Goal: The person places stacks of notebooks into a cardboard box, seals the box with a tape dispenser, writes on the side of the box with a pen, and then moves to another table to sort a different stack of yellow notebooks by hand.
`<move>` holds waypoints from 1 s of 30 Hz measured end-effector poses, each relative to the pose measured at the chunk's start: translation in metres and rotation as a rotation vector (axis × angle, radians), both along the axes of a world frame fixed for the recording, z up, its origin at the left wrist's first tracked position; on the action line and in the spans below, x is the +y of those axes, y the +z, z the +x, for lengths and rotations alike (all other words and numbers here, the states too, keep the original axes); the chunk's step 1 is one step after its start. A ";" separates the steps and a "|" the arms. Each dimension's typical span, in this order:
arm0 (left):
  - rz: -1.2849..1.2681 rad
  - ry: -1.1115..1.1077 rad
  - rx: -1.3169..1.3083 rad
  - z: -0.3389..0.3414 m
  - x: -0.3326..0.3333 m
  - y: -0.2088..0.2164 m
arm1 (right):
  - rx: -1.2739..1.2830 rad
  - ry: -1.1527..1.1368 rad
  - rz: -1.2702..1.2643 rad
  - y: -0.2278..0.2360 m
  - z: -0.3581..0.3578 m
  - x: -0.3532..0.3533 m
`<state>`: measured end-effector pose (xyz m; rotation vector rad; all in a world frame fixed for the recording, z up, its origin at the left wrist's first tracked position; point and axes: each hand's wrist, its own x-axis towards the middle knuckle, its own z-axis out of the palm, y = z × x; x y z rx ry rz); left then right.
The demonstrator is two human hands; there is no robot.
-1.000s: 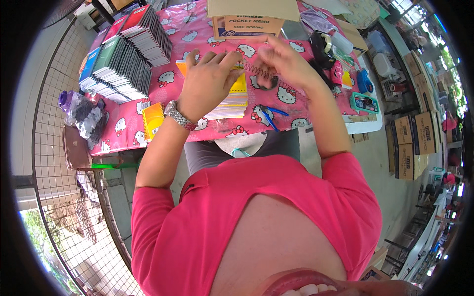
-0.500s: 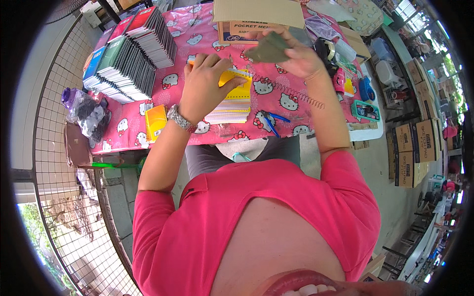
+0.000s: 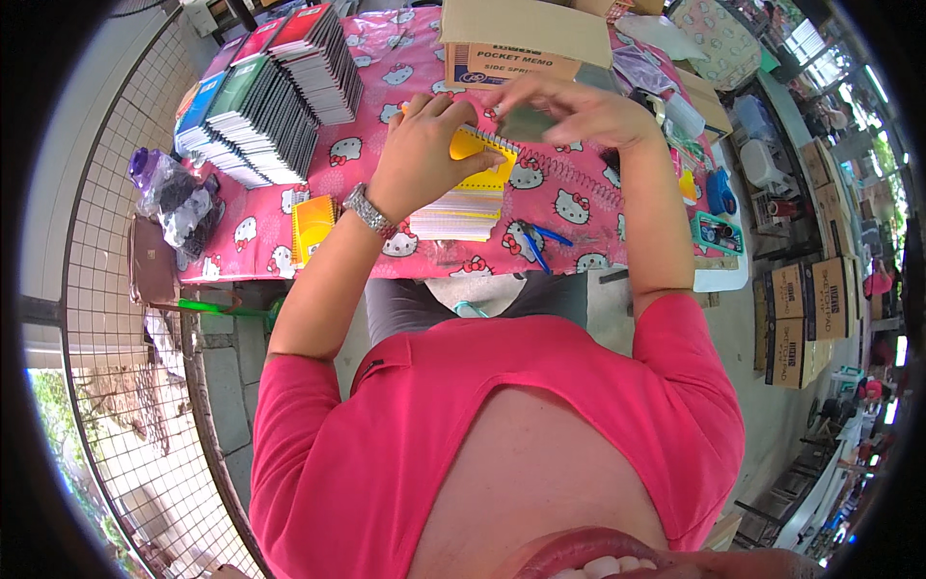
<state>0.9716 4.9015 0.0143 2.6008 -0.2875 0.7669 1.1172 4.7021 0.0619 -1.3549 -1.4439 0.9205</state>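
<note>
My left hand (image 3: 429,145) is closed on the top of a yellow-covered memo pad (image 3: 471,180), thumb pressed on its cover. The pad's pages are loosely fanned towards me. A thin spiral wire coil (image 3: 579,178) runs from the pad's punched far edge out to the right over the tablecloth. Just right of the pad, my right hand (image 3: 598,118) is curled round a dark green, flat, cloth-like piece (image 3: 528,123); its fingers are slightly blurred. Blue-handled pliers (image 3: 540,241) lie on the table nearer to me.
Stacks of spiral notebooks (image 3: 256,116) stand at the far left. A small yellow spiral notebook (image 3: 313,227) lies left of my forearm. An open cardboard box (image 3: 526,53) stands at the back. At the right are a teal tray (image 3: 717,233) and a blue tape dispenser (image 3: 720,191).
My right hand has turned palm-down and come lower, closer to the pad, with the green piece now partly beneath its fingers. My left hand keeps its hold on the pad.
</note>
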 end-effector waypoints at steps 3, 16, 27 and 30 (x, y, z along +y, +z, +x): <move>-0.021 -0.007 0.016 -0.002 0.001 -0.003 | -0.207 -0.212 -0.113 0.002 -0.003 0.003; -0.120 -0.078 -0.033 0.005 0.018 -0.005 | -0.174 -0.101 0.072 -0.004 0.014 0.020; -0.387 -0.157 0.203 0.009 0.044 0.001 | -0.289 -0.219 -0.094 -0.016 0.018 0.056; -0.422 -0.121 0.201 0.009 0.047 -0.003 | 0.160 0.116 0.196 -0.014 0.021 0.058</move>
